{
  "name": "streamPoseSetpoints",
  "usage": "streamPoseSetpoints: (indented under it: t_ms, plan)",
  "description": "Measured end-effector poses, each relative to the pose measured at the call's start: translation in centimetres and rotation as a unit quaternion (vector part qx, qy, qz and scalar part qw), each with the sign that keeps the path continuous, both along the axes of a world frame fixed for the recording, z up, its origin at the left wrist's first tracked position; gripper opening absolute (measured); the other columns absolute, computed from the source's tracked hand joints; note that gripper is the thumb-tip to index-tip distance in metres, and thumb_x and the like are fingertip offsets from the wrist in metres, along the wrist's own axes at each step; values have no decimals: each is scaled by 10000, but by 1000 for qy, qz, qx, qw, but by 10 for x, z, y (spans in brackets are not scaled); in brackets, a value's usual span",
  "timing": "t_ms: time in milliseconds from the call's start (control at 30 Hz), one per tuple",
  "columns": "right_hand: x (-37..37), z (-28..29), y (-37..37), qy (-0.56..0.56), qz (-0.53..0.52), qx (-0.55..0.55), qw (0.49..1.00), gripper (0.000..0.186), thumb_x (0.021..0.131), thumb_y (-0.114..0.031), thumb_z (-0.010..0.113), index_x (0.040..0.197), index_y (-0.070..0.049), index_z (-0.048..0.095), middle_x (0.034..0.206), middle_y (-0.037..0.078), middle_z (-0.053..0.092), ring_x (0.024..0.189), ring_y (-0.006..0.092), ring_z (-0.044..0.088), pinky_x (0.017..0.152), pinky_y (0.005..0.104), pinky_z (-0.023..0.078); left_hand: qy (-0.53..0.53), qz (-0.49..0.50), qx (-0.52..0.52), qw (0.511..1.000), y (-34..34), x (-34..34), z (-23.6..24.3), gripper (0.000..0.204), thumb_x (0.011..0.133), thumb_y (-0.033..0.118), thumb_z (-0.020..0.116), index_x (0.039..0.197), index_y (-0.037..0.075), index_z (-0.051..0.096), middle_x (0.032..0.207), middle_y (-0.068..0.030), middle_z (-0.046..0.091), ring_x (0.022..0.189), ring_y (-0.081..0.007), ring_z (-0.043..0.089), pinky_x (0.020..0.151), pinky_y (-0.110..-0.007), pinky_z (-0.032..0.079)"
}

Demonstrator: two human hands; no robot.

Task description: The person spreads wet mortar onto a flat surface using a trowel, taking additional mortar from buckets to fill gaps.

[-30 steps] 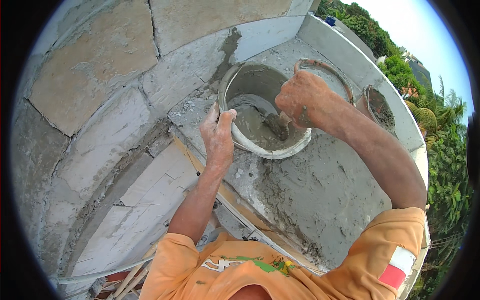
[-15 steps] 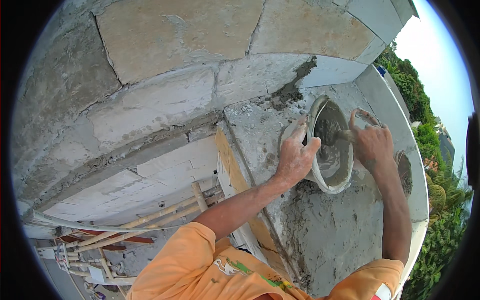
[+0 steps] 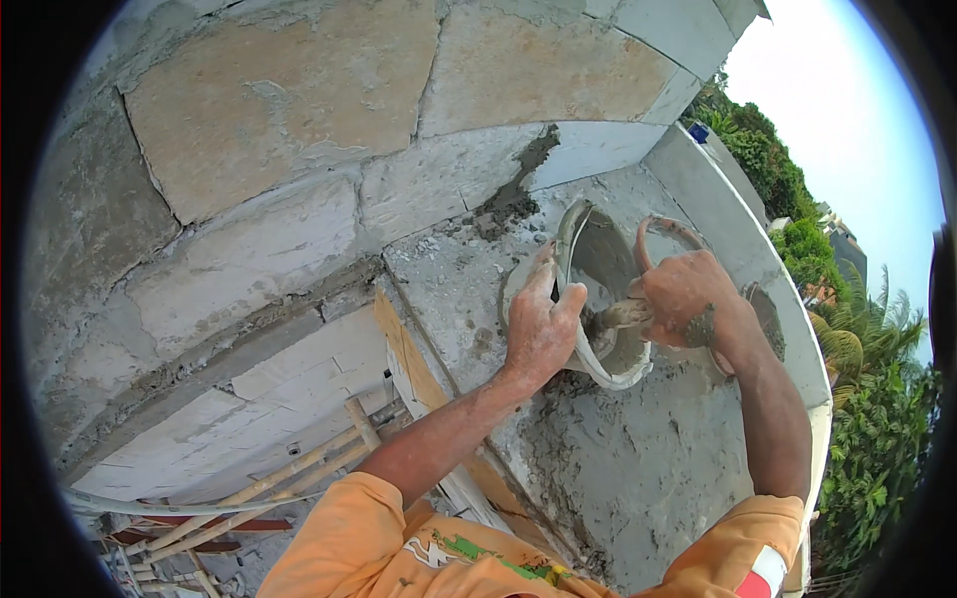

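Note:
My left hand (image 3: 538, 329) grips the rim of a cement-coated bucket (image 3: 605, 249), which tilts over on the concrete ledge (image 3: 648, 448). My right hand (image 3: 688, 299) is closed on the handle of a mortar-smeared tool (image 3: 613, 317), probably a trowel, whose head is inside the bucket. Behind my right hand stands a second container (image 3: 668, 227) with an orange rim, mostly covered by the hand. A further mortar-caked container (image 3: 766, 317) shows partly beside my right wrist.
A wall of cracked stone-like blocks (image 3: 279, 110) rises on the left. A low parapet (image 3: 708, 199) edges the right, trees beyond it. Below left, past a plywood strip (image 3: 404, 354), there is a drop with bamboo scaffolding (image 3: 289, 468).
The bucket has gone from upright to tilted since a second ago, with both hands moving along with it. The tool's head shows more now. The view has shifted too.

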State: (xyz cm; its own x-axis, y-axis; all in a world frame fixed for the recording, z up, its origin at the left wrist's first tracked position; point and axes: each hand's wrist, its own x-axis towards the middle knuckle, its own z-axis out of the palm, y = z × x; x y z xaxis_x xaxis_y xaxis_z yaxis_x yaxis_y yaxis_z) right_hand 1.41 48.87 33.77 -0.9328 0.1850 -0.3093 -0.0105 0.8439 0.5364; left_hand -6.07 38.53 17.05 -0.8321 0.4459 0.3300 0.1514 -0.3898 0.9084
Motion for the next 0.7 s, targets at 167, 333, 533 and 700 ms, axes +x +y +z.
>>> streamPoseSetpoints:
  t_ms: [167,333,533,700]
  plan:
    - [0,-16,35,101,-49,9,994,247,640,-210,790,846,-108,698,717,103,681,745,318,688,689,395,526,-35,-32,-2,999,5,-2,-10,597,879,187,541,1374,-128,426,1301,-274,546,1182,-329,541,1041,-392,397]
    - [4,-45,43,188,-25,122,974,91,744,-146,709,796,-77,738,765,105,717,758,221,711,716,386,492,-56,1,27,998,-6,2,1,315,885,163,565,1119,-40,624,909,-31,581,835,-104,485,748,-291,423]
    - [6,-91,42,144,14,189,971,79,790,-172,678,789,-120,737,775,46,710,764,164,671,687,327,411,-89,-45,27,995,-12,-1,-2,399,878,119,553,1230,-65,584,1069,-78,613,951,-145,545,859,-293,441]
    - [-4,-85,38,217,81,133,964,69,766,-168,696,784,-113,735,761,27,705,769,166,665,698,328,425,-76,-32,22,996,-10,-11,-2,308,876,113,556,1135,-41,622,975,-40,602,863,-119,518,785,-267,428]
